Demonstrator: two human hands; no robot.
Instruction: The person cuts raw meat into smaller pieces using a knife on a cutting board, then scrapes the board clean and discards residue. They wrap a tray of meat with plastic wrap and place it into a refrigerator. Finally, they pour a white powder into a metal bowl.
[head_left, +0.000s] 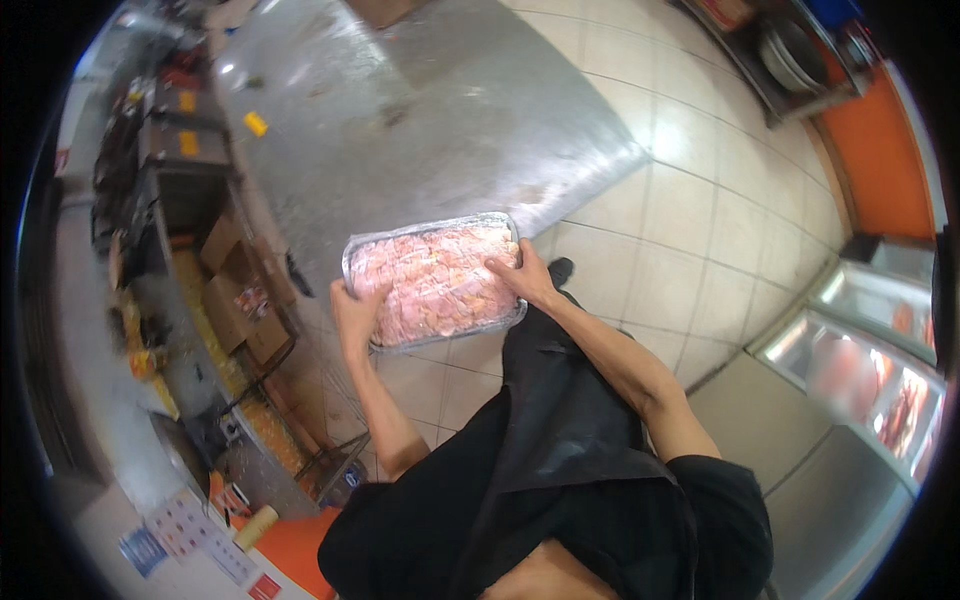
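A shallow rectangular tray (442, 279) of pale pink pieces, seemingly raw meat under clear plastic film, is held in front of my body. My left hand (358, 309) grips its left end, with the thumb over the top. At the opposite end, my right hand (523, 274) holds the edge, its thumb lying on the film. The fingers of both hands are partly hidden by the tray. Just beyond the tray lies the near edge of a large metal worktable (450, 112).
To the left stands a cluttered counter (112, 360) with shelves and an open cardboard box (247, 315). A yellow object (256, 124) lies on the worktable. Glass-fronted display cases (862, 375) are at the right, and a rack with a large pot (791, 56) is at the upper right.
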